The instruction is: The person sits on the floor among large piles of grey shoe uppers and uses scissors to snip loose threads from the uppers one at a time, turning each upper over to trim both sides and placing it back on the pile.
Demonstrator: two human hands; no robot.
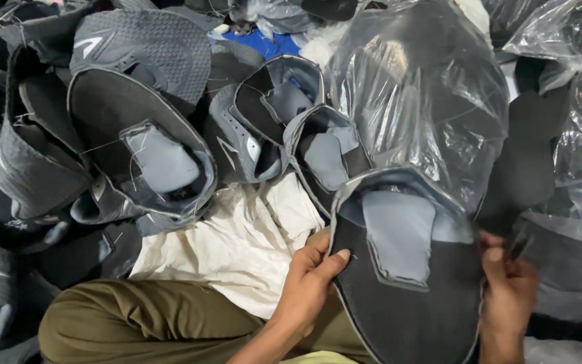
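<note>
I am holding a dark shoe upper (pixel 412 296) with a grey tongue piece sewn into its middle, spread flat in front of me over my lap. My left hand (pixel 308 283) grips its left edge, thumb on top of the black lining and fingers curled underneath. My right hand (pixel 506 290) is closed on the right edge of the same upper, pinching it near the rim; this hand is a little blurred, and something thin and dark seems to stick out between its fingers, though I cannot tell what it is. My knee in olive trousers (pixel 143 320) shows at the bottom, and a crumpled white cloth (pixel 237 243) lies just beyond it, touching the left side of the upper I hold. Past the cloth, a heap of finished uppers (pixel 136 155) in the same grey and black lies piled over one another, filling the left side and the middle of the view; two of them (pixel 291 128) sit open side up just above the piece in my hands. On the right, clear plastic bags (pixel 426 87) stuffed with dark pieces rise behind the upper, and one of them touches its top edge. A scrap of blue (pixel 264 42) shows at the far top between the heap and the bags.
</note>
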